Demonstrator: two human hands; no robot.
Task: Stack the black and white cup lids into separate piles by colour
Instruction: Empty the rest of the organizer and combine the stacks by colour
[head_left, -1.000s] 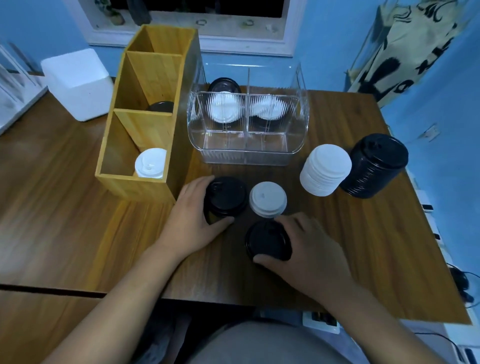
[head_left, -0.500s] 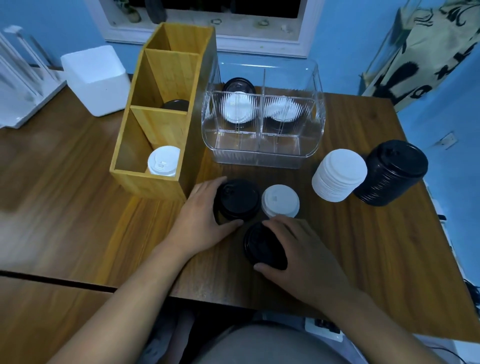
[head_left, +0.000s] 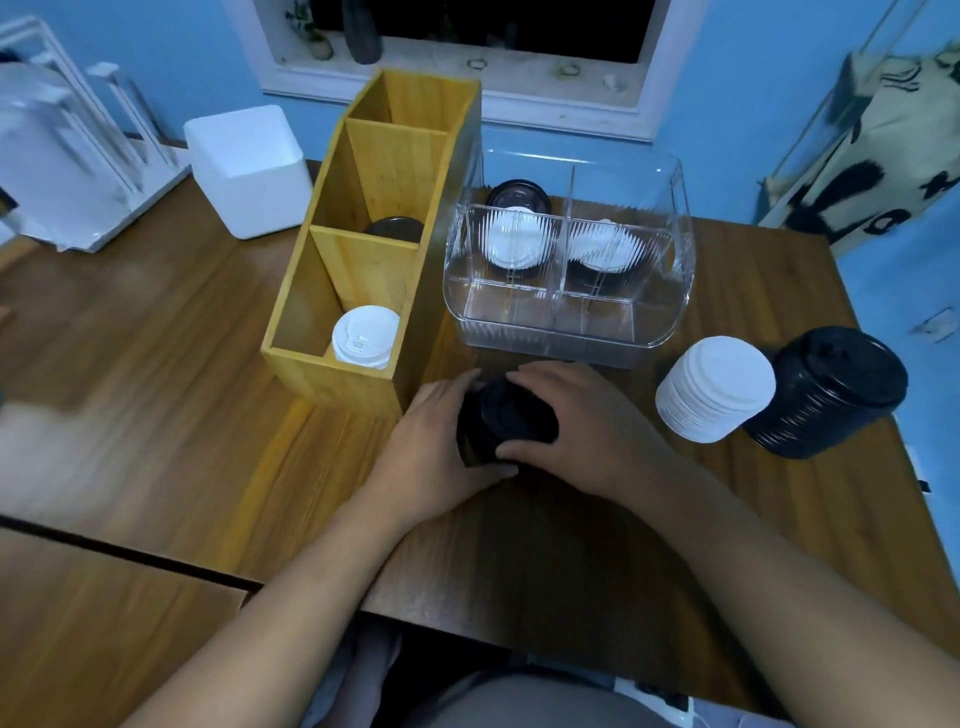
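Your left hand (head_left: 436, 441) and right hand (head_left: 587, 431) both grip the black lids (head_left: 506, 421), centre of the wood desk (head_left: 156, 374). White pile (head_left: 714, 395) and black pile (head_left: 826, 389) side by side at right. Blue wall (head_left: 727, 135), window (head_left: 493, 26) far.

A brown wooden table (head_left: 156, 395) carries a wooden box (head_left: 332, 376) near its middle, running toward the far edge. A clear bin (head_left: 566, 345) stands just right of the box. A foam block (head_left: 249, 171) and a clear rack (head_left: 78, 156) stand at the far-left corner. A white stack (head_left: 711, 395) touches a black stack (head_left: 826, 395) by the right edge. A small black stack (head_left: 504, 421) stands in front of the bin.
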